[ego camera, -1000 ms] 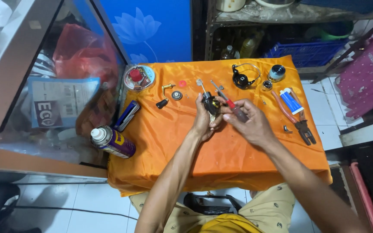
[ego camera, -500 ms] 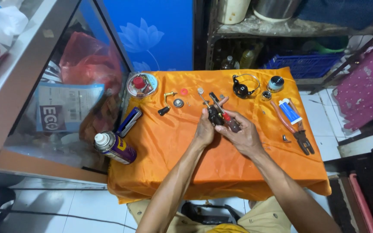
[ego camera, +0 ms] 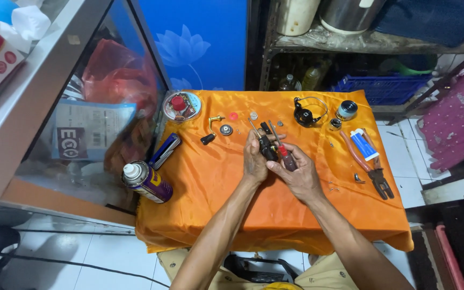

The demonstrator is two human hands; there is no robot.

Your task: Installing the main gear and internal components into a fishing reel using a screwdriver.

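Over the orange satin-draped desk (ego camera: 216,182) on white floor tiles (ego camera: 55,258), left hand (ego camera: 254,161) fingers clasp a small black mechanical part (ego camera: 267,146); right hand (ego camera: 298,174) fingers pinch a red-handled screwdriver (ego camera: 284,156).

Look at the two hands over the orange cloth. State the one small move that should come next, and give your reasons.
Probably seat the tip of the small red-handled screwdriver squarely in a screw on the small black metal part before turning. The right hand has the tool in its grip, angled toward the part, and the left hand holds that part above the orange satin cloth. The contact point itself is too small to make out.
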